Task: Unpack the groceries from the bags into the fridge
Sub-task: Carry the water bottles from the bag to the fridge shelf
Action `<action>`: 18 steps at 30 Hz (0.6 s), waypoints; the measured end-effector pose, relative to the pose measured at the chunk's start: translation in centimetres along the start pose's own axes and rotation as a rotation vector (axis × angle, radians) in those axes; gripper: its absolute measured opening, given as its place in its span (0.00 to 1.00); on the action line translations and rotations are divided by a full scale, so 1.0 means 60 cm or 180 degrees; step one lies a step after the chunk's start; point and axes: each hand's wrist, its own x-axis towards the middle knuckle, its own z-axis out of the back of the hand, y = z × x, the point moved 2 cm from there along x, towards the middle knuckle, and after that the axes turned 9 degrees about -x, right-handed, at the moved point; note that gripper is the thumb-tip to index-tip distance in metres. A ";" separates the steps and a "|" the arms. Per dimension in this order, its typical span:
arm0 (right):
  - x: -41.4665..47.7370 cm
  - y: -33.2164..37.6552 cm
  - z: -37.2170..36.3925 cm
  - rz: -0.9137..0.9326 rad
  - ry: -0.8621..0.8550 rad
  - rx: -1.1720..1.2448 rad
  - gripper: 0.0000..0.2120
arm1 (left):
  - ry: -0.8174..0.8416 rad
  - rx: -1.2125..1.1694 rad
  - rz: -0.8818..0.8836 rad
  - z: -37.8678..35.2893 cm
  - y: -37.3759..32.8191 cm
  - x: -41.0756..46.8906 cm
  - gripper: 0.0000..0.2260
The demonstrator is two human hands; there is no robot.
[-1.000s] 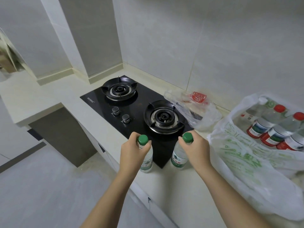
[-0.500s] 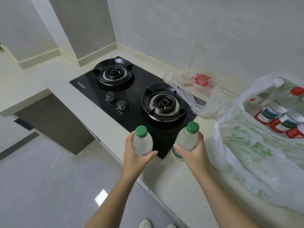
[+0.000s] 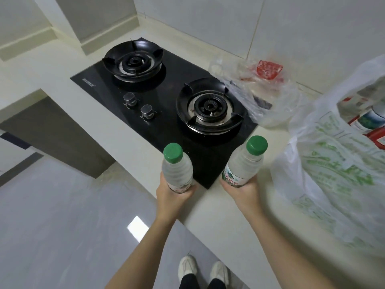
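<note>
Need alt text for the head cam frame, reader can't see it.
A person's left hand and right hand each hold a green-capped water bottle, the left bottle and the right bottle, in front of a black two-burner gas hob on a pale counter. A white printed bag with more bottles sits at right.

Pale grey wall tiles (image 3: 312,28) fill the upper part of the frame. Below them a cream countertop (image 3: 62,65) runs from the upper left to the lower right, with a black glass hob (image 3: 162,113) with two burners and two knobs set into it at the centre. In the lower left is a glossy grey floor (image 3: 52,226) with a bright reflected patch of light (image 3: 137,225), and a dark panel (image 3: 54,132) stands under the counter at the left.
</note>
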 end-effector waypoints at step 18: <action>-0.053 0.018 0.024 -0.0499 0.0376 0.0538 0.25 | -0.0161 -0.0316 0.0126 0.007 -0.074 -0.051 0.22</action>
